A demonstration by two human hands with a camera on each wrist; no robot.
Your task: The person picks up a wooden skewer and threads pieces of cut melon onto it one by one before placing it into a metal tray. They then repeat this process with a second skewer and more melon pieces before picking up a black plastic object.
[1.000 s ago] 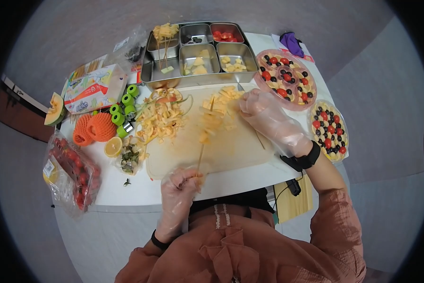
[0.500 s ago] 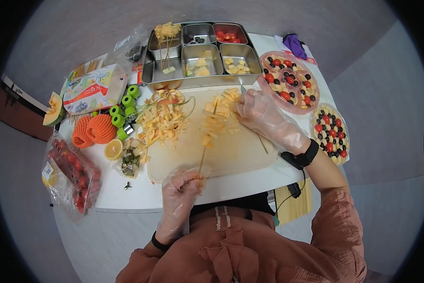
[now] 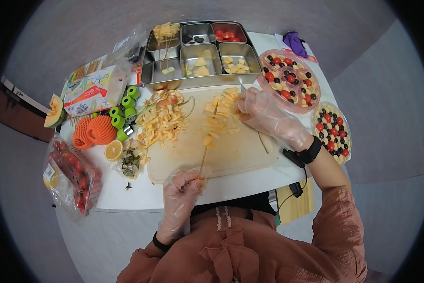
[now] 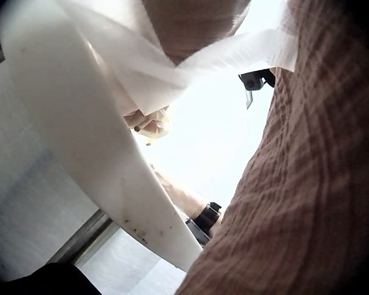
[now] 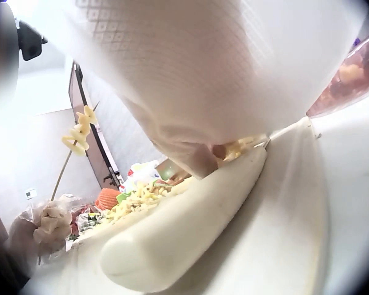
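Evidently, we have our left hand (image 3: 180,188) pinching the bare lower end of the skewer (image 3: 204,162), its fruit slices (image 3: 214,126) held up at a tilt above the cutting board (image 3: 174,162) on the desk (image 3: 122,194). Our right hand (image 3: 271,118) has bent fingers by the cut fruit (image 3: 228,95), over the white-handled knife (image 5: 184,233); whether it pinches a piece, we cannot tell. We'd judge the skewer light, thin and fairly stiff, best taken by its dry stem. The slices look soft, moist and slippery, so we'd pinch them gently by their edges, lest they split.
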